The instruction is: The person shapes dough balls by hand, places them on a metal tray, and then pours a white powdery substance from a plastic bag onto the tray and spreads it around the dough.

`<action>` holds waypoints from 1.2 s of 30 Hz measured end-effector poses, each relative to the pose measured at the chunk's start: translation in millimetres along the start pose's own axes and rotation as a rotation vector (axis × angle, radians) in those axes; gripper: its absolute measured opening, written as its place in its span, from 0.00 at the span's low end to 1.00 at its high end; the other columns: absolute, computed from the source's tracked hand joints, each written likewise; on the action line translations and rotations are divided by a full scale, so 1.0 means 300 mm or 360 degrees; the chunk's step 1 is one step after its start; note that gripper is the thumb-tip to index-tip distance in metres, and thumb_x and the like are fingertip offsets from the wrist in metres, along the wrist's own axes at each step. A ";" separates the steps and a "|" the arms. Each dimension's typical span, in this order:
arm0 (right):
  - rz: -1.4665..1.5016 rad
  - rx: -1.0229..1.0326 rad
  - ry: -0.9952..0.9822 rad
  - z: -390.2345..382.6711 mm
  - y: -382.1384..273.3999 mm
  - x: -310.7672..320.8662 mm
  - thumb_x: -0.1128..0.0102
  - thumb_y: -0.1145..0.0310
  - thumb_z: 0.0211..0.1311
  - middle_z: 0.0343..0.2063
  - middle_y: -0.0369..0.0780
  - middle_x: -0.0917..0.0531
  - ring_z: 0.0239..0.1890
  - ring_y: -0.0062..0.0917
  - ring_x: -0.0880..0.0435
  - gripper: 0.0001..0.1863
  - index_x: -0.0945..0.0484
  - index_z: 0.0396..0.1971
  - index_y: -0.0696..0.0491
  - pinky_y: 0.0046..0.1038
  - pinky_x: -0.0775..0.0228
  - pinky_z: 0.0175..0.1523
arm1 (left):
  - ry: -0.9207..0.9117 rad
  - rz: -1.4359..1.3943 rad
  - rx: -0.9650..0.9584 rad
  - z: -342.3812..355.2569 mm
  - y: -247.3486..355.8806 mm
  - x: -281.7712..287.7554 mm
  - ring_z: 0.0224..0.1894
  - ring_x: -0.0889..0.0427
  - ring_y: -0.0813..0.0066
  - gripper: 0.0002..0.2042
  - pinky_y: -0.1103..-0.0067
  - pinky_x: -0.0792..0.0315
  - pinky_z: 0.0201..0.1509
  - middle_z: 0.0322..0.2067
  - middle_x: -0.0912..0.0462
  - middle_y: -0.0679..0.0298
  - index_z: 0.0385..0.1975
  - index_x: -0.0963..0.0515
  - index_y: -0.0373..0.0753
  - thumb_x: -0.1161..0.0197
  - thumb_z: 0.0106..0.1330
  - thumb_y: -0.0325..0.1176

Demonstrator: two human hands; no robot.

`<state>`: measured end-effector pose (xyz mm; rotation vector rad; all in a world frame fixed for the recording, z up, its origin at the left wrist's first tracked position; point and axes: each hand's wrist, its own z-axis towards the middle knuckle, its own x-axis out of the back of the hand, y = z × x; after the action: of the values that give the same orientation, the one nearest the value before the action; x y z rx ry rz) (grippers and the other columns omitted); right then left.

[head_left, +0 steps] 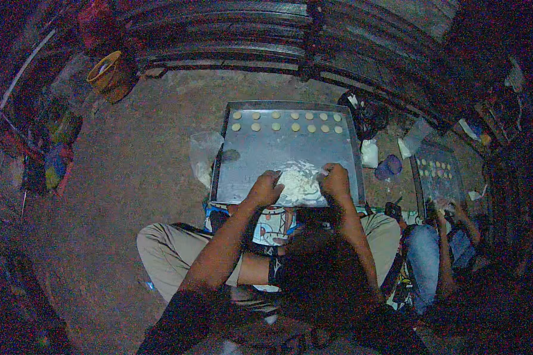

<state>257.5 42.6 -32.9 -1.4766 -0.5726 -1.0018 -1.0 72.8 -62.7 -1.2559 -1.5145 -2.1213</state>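
Note:
A large metal baking tray lies in front of my crossed legs. Two rows of small, pale dough discs run along its far side. White flour is spread over the near middle of the tray. At the flour's left edge is my left hand, its fingers curled in. My right hand is at the flour's right edge, fingers also closed, with something whitish by the fingertips. The dim, grainy picture hides what either hand grips.
A clear plastic bag touches the tray's left side. To the right stand a white packet, a purple container and a black bag. Farther right, a co-worker's hands are over another tray. A yellow-rimmed bucket stands far left.

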 end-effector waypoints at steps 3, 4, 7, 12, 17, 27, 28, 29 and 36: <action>-0.0100 0.0013 -0.0071 0.011 -0.005 0.022 0.29 0.60 0.54 0.45 0.49 0.16 0.47 0.45 0.17 0.20 0.17 0.45 0.54 0.41 0.26 0.57 | -0.0010 -0.0561 0.0065 -0.004 -0.012 -0.040 0.39 0.17 0.64 0.25 0.69 0.23 0.46 0.42 0.16 0.52 0.62 0.28 0.37 0.36 0.66 0.37; -0.0091 0.0007 -0.0073 0.008 -0.018 0.030 0.29 0.60 0.54 0.45 0.49 0.16 0.48 0.46 0.18 0.20 0.17 0.45 0.54 0.41 0.26 0.57 | 0.0130 -0.0643 -0.0113 -0.004 -0.016 -0.054 0.30 0.19 0.73 0.25 0.73 0.23 0.39 0.37 0.15 0.57 0.64 0.29 0.38 0.37 0.68 0.36; -0.0074 -0.0073 -0.0135 0.008 -0.033 0.046 0.29 0.60 0.54 0.45 0.49 0.17 0.50 0.47 0.19 0.20 0.17 0.44 0.55 0.43 0.27 0.58 | 0.0046 -0.0665 0.0139 0.005 -0.004 -0.035 0.51 0.20 0.54 0.25 0.68 0.28 0.58 0.50 0.20 0.43 0.62 0.30 0.31 0.40 0.67 0.36; 0.0030 0.0135 0.0086 0.034 0.022 0.020 0.28 0.68 0.47 0.37 0.53 0.14 0.39 0.42 0.13 0.14 0.16 0.32 0.61 0.36 0.22 0.50 | 0.0114 -0.0150 0.0357 -0.001 -0.027 -0.043 0.48 0.22 0.40 0.21 0.57 0.26 0.54 0.41 0.21 0.38 0.45 0.24 0.26 0.33 0.60 0.37; 0.0072 0.0234 0.0134 0.054 0.025 -0.018 0.29 0.68 0.48 0.38 0.53 0.14 0.42 0.44 0.13 0.18 0.16 0.39 0.60 0.36 0.22 0.50 | -0.0197 0.0286 0.0335 0.017 0.052 -0.029 0.48 0.21 0.41 0.25 0.59 0.23 0.53 0.40 0.21 0.41 0.42 0.25 0.28 0.23 0.51 0.38; 0.0069 0.0088 -0.0004 0.091 0.056 -0.007 0.27 0.64 0.50 0.41 0.52 0.14 0.45 0.45 0.14 0.21 0.17 0.42 0.60 0.38 0.23 0.53 | 0.0164 0.0035 0.0052 0.145 0.156 -0.081 0.50 0.21 0.44 0.17 0.62 0.26 0.56 0.44 0.19 0.46 0.47 0.20 0.33 0.34 0.56 0.24; 0.0071 0.0046 -0.0026 0.096 0.054 -0.008 0.27 0.64 0.50 0.41 0.52 0.14 0.45 0.45 0.14 0.21 0.17 0.42 0.60 0.38 0.23 0.53 | 0.0214 0.0038 -0.0021 0.153 0.148 -0.086 0.50 0.19 0.46 0.16 0.62 0.25 0.55 0.42 0.17 0.47 0.47 0.18 0.36 0.37 0.57 0.23; 0.0073 0.0004 -0.0049 0.100 0.050 -0.011 0.27 0.64 0.50 0.41 0.52 0.14 0.45 0.45 0.14 0.21 0.18 0.42 0.60 0.37 0.23 0.53 | 0.0250 -0.0006 -0.0005 0.147 0.140 -0.089 0.50 0.19 0.46 0.17 0.62 0.25 0.55 0.42 0.16 0.46 0.47 0.18 0.36 0.38 0.57 0.23; 0.0158 -0.0063 0.0059 0.105 0.061 -0.024 0.27 0.62 0.51 0.42 0.52 0.15 0.47 0.44 0.15 0.23 0.18 0.44 0.59 0.38 0.23 0.54 | -0.0145 0.0668 -0.0030 0.111 0.118 -0.021 0.38 0.19 0.43 0.07 0.57 0.24 0.46 0.30 0.17 0.46 0.28 0.23 0.33 0.36 0.50 0.27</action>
<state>276.9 71.3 -46.6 -1.5035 -0.4510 -0.9658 41.6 84.7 -41.3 -1.5370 -1.1374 -1.8299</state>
